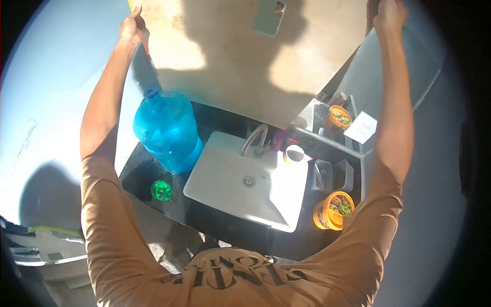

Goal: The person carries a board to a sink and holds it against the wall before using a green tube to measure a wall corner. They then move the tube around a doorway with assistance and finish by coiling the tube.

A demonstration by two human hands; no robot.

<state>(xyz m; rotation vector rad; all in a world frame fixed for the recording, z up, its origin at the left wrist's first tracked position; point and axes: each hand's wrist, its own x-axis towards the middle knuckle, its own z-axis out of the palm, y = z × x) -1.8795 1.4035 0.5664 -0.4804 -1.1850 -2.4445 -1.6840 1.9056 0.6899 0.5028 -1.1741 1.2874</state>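
Observation:
Both arms reach up to a large beige board (230, 66) that stands behind the sink, with shadows across it. My left hand (131, 28) is at the board's upper left edge, its thumb up and its fingers curled round the edge. At the upper right edge, my right hand (391, 15) is closed on the board's side, partly cut off by the frame. A small greenish rectangular piece (268, 18) shows near the top of the board. Below the board is a white sink (230, 174) with a curved metal faucet (253, 139).
A large blue water jug (169, 133) and a green glass item (161, 191) stand left on the dark counter (204, 212). To the right are a white cup (294, 154), clear containers (332, 176) and an orange tub (333, 211). A white card (361, 128) leans by the mirror-like panel.

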